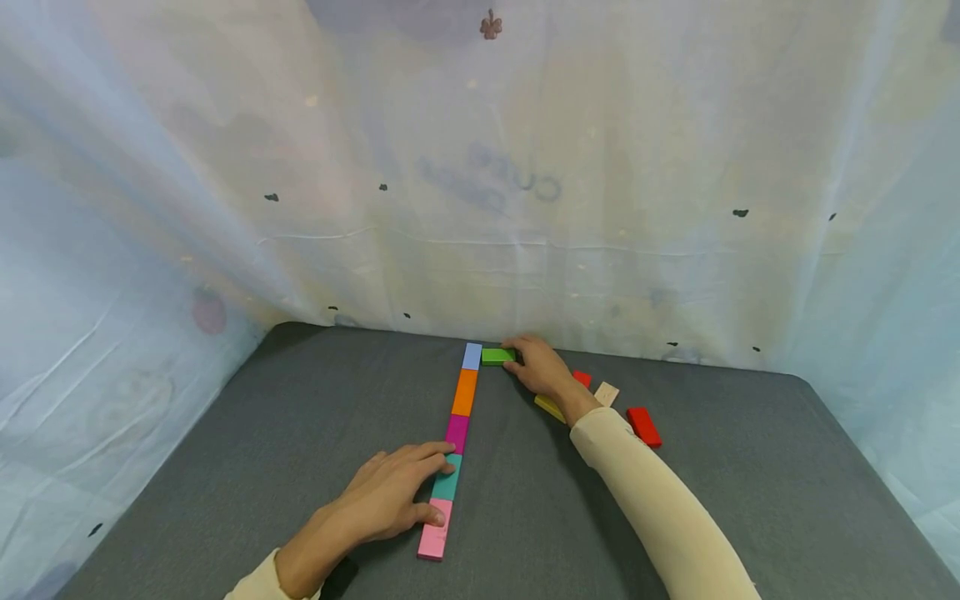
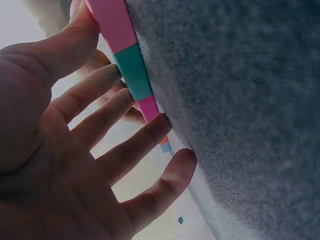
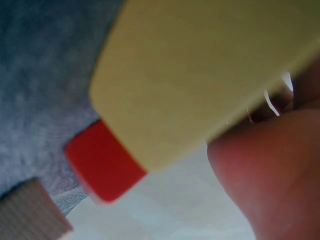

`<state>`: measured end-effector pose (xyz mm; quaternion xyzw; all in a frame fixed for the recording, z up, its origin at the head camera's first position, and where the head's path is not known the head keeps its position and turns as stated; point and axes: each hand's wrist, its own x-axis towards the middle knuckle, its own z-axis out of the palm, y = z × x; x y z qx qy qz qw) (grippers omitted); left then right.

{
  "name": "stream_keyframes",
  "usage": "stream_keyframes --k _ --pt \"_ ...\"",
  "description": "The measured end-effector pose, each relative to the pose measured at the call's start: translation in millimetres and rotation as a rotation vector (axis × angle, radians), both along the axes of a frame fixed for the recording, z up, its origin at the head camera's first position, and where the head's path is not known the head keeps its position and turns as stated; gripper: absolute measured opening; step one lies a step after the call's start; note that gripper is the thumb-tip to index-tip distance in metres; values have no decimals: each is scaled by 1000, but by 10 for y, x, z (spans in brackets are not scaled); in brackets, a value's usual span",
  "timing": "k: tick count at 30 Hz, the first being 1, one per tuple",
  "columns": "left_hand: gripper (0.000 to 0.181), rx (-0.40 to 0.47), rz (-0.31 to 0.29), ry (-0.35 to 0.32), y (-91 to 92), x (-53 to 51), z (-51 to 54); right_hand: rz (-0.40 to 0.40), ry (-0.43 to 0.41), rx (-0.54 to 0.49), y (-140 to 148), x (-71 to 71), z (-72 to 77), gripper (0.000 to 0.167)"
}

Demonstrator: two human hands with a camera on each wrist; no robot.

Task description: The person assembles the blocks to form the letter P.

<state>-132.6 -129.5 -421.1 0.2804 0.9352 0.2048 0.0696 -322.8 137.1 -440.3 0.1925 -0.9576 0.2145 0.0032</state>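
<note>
Flat blocks lie end to end in a straight row: light blue (image 1: 472, 356), orange (image 1: 464, 392), magenta (image 1: 457, 432), teal (image 1: 446, 487) and pink (image 1: 432, 543). My left hand (image 1: 395, 490) rests along the row's left side, thumb on the pink block and fingertips at the teal and magenta ones. In the left wrist view its fingers are spread and fairly straight. At the far end, my right hand (image 1: 542, 367) pinches the right end of a green block (image 1: 496, 357), which lies crosswise beside the light blue block. The green block cannot be made out in the right wrist view.
Under my right wrist lie a yellow block (image 1: 549, 407), a red block (image 1: 582, 378) and a plain wooden block (image 1: 606, 393). Another red block (image 1: 644, 427) is farther right. Behind the grey table (image 1: 750, 483) hangs a pale curtain (image 1: 600, 275).
</note>
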Motion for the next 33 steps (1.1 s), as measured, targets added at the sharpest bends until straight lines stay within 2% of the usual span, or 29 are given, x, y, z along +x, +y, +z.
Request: stream_keyframes --k 15,22,33 --pt "50 -18 6 -13 11 5 -1 1 -10 10 61 42 -21 48" --pt "49 -31 13 -39 24 -16 3 -20 -50 -21 154 99 29 52" --pt "49 -26 17 -26 7 -15 -14 22 -105 4 347 213 81 52"
